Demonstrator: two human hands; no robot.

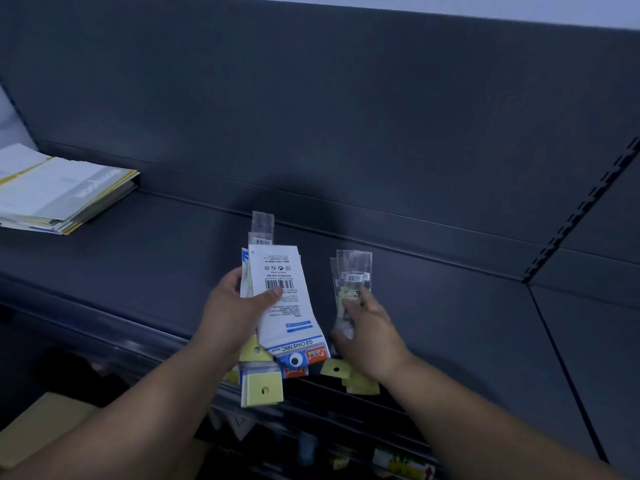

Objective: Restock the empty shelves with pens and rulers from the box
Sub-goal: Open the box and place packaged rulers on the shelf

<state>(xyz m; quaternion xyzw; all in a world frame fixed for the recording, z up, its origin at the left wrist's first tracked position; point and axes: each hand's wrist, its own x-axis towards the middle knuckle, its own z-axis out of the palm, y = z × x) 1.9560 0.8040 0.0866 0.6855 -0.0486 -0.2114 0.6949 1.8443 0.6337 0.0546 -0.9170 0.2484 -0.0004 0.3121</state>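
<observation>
My left hand [235,306] grips a bundle of packets [284,306] above the dark shelf [138,258]; the top one is a white "GEOMETRIC" ruler set seen from its back, with yellow hang tabs sticking out below. My right hand [367,334] holds a few clear narrow packets [351,282] with barcode stickers and yellow tabs, low over the shelf to the right of the bundle. I cannot tell whether these packets touch the shelf.
A stack of flat white and yellow packs [59,192] lies at the shelf's far left. The shelf's dark back panel [311,116] rises behind. A cardboard box [38,427] stands on the floor at lower left. Lower shelves with goods [398,462] show beneath.
</observation>
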